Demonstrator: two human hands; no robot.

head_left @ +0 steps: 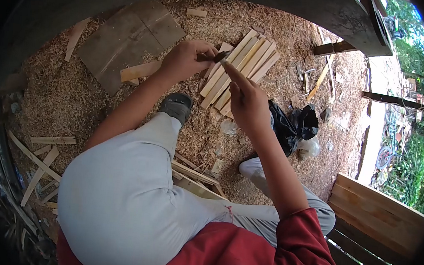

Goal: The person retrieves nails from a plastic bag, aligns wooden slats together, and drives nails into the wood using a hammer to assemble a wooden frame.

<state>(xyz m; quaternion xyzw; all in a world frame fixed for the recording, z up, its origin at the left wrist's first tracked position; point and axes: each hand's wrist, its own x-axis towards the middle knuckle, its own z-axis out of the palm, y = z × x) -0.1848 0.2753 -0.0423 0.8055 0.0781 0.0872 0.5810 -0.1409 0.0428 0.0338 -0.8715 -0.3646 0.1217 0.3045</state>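
My right hand (249, 105) is closed around a hammer (222, 56), its index finger stretched along the handle. The hammer's dark head sits right at the fingertips of my left hand (190, 58). Those left fingers are pinched together, and what lies between them is too small to make out. Just beyond and below both hands, a row of narrow light wooden slats (242, 70) lies side by side on the ground. The right hand covers part of the slats' near end.
Wood shavings (221, 18) cover the ground. A grey board (129, 39) lies at upper left, with a wood offcut (141, 71) by it. Black plastic bags (292, 124) lie at right. Loose strips (40, 169) are at left, and a plank bench (375, 210) stands lower right.
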